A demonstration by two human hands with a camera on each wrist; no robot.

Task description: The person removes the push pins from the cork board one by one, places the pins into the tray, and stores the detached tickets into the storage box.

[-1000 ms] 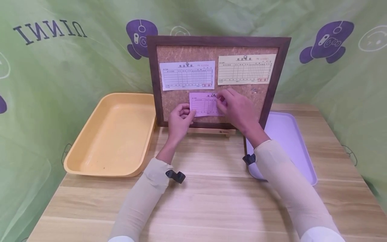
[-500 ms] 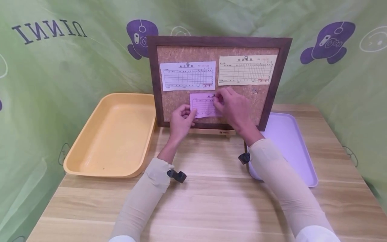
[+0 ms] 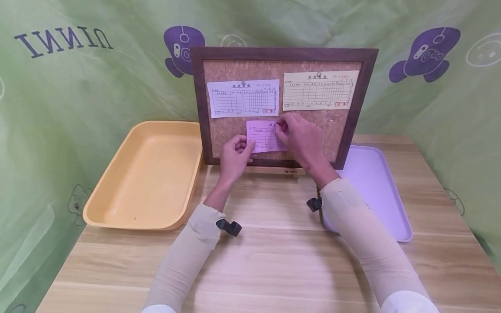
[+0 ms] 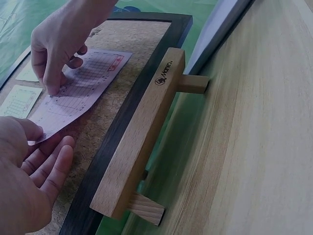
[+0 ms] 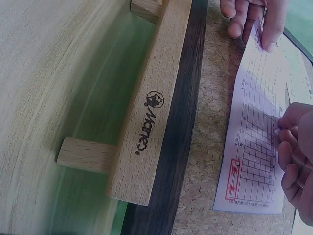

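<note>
A pink receipt slip (image 3: 260,137) lies against the lower middle of a dark-framed corkboard (image 3: 227,128). My left hand (image 3: 233,158) pinches the slip's left edge between thumb and fingers; in the left wrist view the thumb is on its printed face. At the slip's top edge, my right hand (image 3: 303,139) pinches a small pushpin, mostly hidden by the fingertips. The right wrist view shows the slip (image 5: 254,132) standing off the cork along its lower side. Above it hang a white receipt (image 3: 244,99) and a yellow receipt (image 3: 318,91), each held by a clear pushpin.
The board rests on a wooden easel stand (image 4: 142,132). A deep yellow tray (image 3: 146,182) is to its left on the wood-grain table (image 3: 270,261). To the right, a flat lilac tray (image 3: 375,191) lies partly behind the board and right arm. Green patterned cloth hangs behind.
My right hand has shifted slightly left along the slip's top edge and covers more of the pushpin. The left hand keeps its hold, and the slip sits marginally lower.
</note>
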